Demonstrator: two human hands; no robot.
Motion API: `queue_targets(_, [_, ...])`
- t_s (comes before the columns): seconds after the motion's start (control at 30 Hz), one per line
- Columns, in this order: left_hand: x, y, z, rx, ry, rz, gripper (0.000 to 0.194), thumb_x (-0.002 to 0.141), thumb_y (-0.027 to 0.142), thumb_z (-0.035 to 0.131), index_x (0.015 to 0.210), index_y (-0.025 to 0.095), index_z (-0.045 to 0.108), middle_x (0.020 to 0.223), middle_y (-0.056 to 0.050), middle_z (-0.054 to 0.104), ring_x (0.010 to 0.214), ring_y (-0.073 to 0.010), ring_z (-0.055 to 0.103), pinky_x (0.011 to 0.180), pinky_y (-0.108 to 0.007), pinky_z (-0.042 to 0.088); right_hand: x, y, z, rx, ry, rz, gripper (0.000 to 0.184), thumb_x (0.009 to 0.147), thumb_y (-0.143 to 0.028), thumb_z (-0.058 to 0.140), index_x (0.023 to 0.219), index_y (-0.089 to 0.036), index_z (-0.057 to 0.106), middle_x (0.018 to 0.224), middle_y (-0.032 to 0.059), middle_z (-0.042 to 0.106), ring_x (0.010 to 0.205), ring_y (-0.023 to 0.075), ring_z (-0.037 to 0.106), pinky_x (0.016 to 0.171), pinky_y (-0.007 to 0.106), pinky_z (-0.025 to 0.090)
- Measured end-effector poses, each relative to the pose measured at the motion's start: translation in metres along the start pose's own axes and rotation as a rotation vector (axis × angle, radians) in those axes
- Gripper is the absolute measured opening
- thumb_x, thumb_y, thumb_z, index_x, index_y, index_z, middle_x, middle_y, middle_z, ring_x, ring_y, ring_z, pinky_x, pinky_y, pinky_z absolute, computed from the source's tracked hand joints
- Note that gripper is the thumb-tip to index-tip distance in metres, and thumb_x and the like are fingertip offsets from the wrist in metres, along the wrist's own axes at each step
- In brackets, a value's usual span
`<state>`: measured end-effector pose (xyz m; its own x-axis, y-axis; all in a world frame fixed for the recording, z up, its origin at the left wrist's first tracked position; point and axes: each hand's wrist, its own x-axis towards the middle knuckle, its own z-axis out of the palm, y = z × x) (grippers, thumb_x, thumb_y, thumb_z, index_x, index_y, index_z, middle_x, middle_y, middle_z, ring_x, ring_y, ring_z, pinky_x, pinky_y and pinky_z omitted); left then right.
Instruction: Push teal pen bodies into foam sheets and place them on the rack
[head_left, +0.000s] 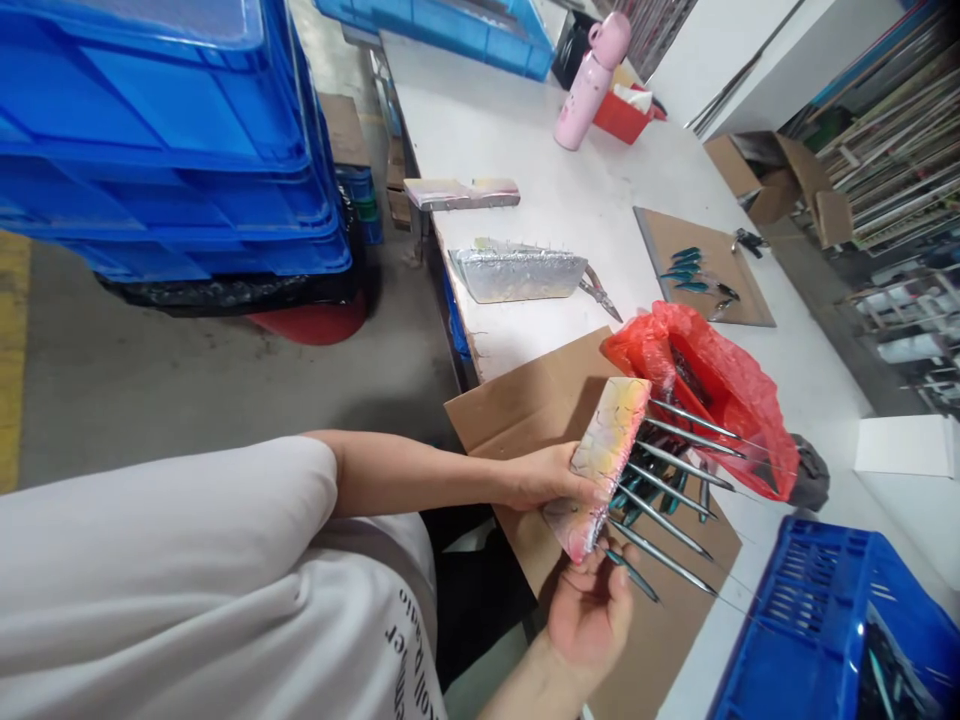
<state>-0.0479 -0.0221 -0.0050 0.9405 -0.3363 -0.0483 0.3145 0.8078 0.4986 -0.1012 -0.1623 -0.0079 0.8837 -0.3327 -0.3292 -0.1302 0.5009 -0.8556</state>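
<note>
My left hand (559,477) grips a pink-and-yellow foil-covered block (611,430), thumb on its face. From the block's far edge, several slender silver-grey spindle-shaped pieces (675,465) stick out in a row, with thin wires at their tips. At the block's lower end, my right hand (589,610) is closed with its fingertips around the end of a dark teal spindle-shaped piece (634,577). Its fingertips are partly hidden by the block. Behind the row, a pile of similar teal pieces (652,495) lies on a cardboard sheet (536,395).
A red plastic bag (697,350) lies beyond the block, with a blue crate (810,580) at lower right. On the white table (480,110) are a silver foil-covered block (521,275), pliers (600,295), another block (465,195) and a pink bottle (589,90). Blue bins (172,210) stand left.
</note>
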Motion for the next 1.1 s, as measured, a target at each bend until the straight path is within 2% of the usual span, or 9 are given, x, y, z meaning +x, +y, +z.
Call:
queue_targets(0.4, [0.0, -0.001, -0.002, 0.008, -0.037, 0.013, 0.048, 0.057, 0.02, 0.075, 0.102, 0.012, 0.058, 0.089, -0.005, 0.06, 0.074, -0.0127, 0.056, 0.071, -0.027, 0.047, -0.001, 0.0, -0.001, 0.016, 0.013, 0.014, 0.017, 0.071, -0.021, 0.055, 0.086, -0.024, 0.062, 0.084, -0.0036, 0.064, 0.079, 0.0053, 0.059, 0.072, 0.017, 0.05])
queue_targets(0.8, [0.0, -0.002, -0.003, 0.02, -0.054, 0.019, 0.049, 0.059, 0.021, 0.074, 0.105, 0.012, 0.056, 0.095, -0.008, 0.059, 0.078, -0.0142, 0.056, 0.075, -0.03, 0.047, 0.0, 0.002, -0.004, -0.039, -0.04, -0.021, 0.018, 0.075, -0.022, 0.05, 0.089, -0.025, 0.061, 0.089, -0.0047, 0.063, 0.082, 0.0047, 0.059, 0.075, 0.018, 0.05])
queue_targets(1.1, [0.0, -0.002, -0.002, 0.017, -0.049, 0.004, 0.049, 0.058, 0.02, 0.074, 0.103, 0.012, 0.056, 0.091, -0.006, 0.06, 0.075, -0.0133, 0.056, 0.071, -0.027, 0.048, -0.009, -0.007, 0.004, -0.105, 0.035, -0.046, 0.018, 0.071, -0.02, 0.057, 0.088, -0.023, 0.061, 0.086, -0.0048, 0.064, 0.079, 0.0053, 0.061, 0.071, 0.015, 0.051])
